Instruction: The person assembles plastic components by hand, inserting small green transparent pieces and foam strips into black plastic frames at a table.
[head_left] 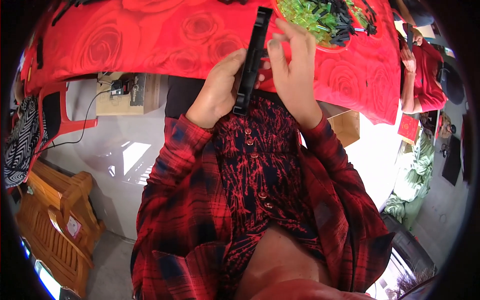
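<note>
My left hand (217, 90) grips a long, narrow black plastic piece (253, 57) with a hollow, channel-like face, holding it nearly upright over the near edge of the table. My right hand (296, 75) is just right of the piece, its fingers stretched out and apart. I see nothing held in it, and whether a fingertip touches the piece I cannot tell. Beyond the right hand is a red basin (336, 49) of small loose parts: clear yellow-green pieces (306, 17) on the left and black strips (342, 31) on the right.
A red rose-patterned cloth (135, 42) covers the table. At the right, another person (425, 75) in red handles a dark strip. Below the table are a cardboard box (150, 95) and a black cable (87, 117). A red plastic chair (62, 112) and wooden furniture (55, 230) stand left.
</note>
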Demonstrator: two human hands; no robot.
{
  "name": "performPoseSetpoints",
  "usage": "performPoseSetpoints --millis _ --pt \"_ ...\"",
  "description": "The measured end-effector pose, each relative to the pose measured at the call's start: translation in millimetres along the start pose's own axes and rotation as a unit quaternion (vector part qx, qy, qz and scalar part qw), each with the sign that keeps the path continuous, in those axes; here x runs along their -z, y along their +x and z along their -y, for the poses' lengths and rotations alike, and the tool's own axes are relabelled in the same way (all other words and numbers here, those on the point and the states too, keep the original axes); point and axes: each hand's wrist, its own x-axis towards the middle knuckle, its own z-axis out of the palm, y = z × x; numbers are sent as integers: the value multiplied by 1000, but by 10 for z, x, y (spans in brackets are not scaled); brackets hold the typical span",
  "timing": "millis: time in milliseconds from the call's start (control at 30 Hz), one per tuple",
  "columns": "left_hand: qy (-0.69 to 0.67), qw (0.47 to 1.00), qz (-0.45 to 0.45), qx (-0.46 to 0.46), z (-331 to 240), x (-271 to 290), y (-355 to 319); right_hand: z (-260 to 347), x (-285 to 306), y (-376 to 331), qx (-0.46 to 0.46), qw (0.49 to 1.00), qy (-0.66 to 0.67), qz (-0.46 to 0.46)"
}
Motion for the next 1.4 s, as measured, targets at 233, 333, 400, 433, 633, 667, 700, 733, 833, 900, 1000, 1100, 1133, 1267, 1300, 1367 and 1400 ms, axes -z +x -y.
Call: performPoseSetpoints --millis 233,333,400,433,633,667,700,733,833,900,1000,1100,1133,1267,1300,1367,1400 --pt "50 997 -54 -9 -135 -29 -33 -275 -8 -99 -94 986 133 22" --pt "239 959 -142 -62 -184 52 -20 -629 120 77 -147 983 98 -39" --pt "361 915 -149 -103 -180 201 56 -984 230 238 -124 991 4 -49" --pt "475 854 -157 -139 -187 229 98 -1103 283 316 -57 993 -88 -50" --pt "638 696 -208 -256 -222 53 138 -1560 267 609 45 970 -239 -29" --pt "637 696 -209 -258 -236 38 153 -1587 248 651 52 967 -248 -32" --pt "667 668 -206 -257 -250 24 167 -1614 226 694 55 967 -248 -32" --pt "696 639 -206 -254 -266 21 170 -1611 184 742 60 960 -272 -27" --pt "688 643 -199 -271 -264 59 239 -1549 105 816 79 945 -317 -8" --pt "692 634 -210 -273 -261 74 272 -1523 58 851 92 937 -338 5" --pt "699 623 -219 -273 -258 72 258 -1530 -4 845 114 933 -340 32" --pt "693 630 -207 -284 -279 73 208 -1572 -41 856 138 921 -363 45" --pt "683 639 -190 -298 -295 83 198 -1584 -38 864 139 923 -357 42" --pt "674 661 -166 -286 -329 114 133 -1578 -32 905 131 928 -348 40" --pt "666 669 -164 -287 -319 126 110 -1564 -32 913 125 929 -348 31" --pt "658 676 -166 -288 -322 127 46 -1435 -14 937 131 934 -333 8" --pt "684 631 -171 -322 -331 123 -25 -1312 -12 927 53 972 -229 10"
